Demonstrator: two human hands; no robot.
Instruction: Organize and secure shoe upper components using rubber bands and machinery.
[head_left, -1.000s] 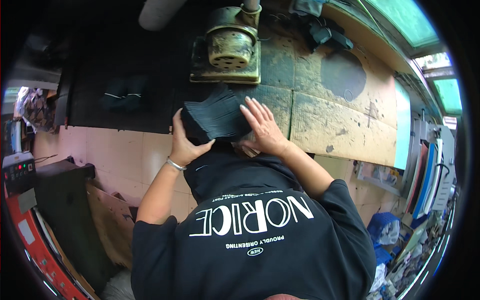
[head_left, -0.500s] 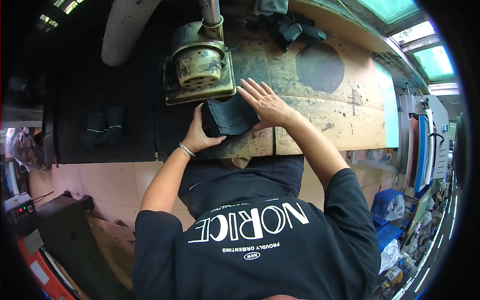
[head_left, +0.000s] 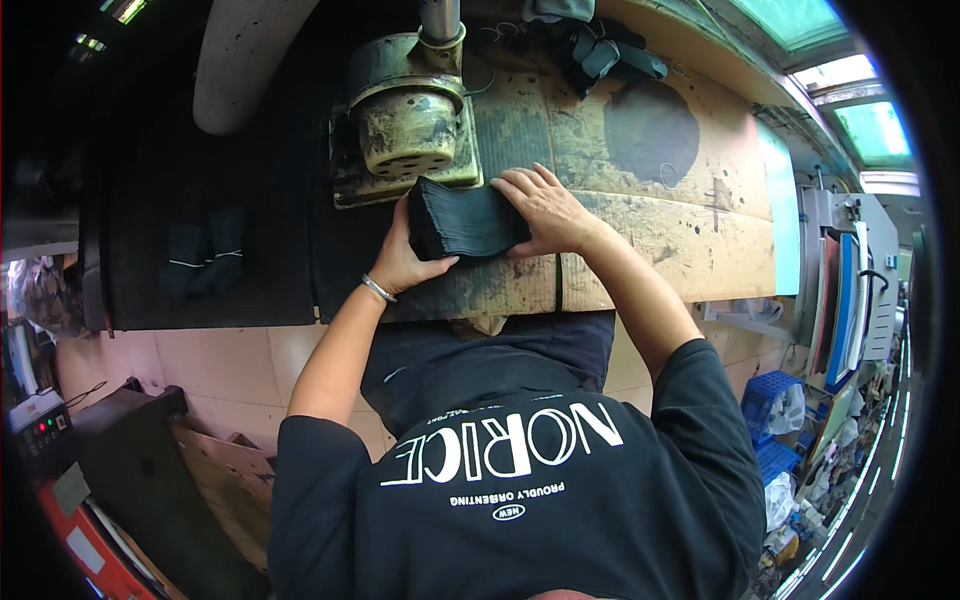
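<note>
A thick stack of thin dark sheets, their edges lined up in fine layers, sits between my hands near the front of the bench; what the sheets are made of I cannot tell. My left hand wraps the stack's left end, thumb along the near side. Around the right end, my right hand is closed, fingers bent over the far corner and thumb at the near one. Just beyond the stack stands a stained, yellowish machine head with a perforated round bottom on a square base.
Two banded dark bundles lie on the black left part of the bench. More dark bundles rest at the back. Stained cardboard covers the right part, with a loose rubber band on it. A grey pipe hangs at the far left.
My right hand's outstretched fingers have bent and closed on the stack's right end. The stack looks squarer and stands a little higher in the picture. My left hand keeps its hold.
</note>
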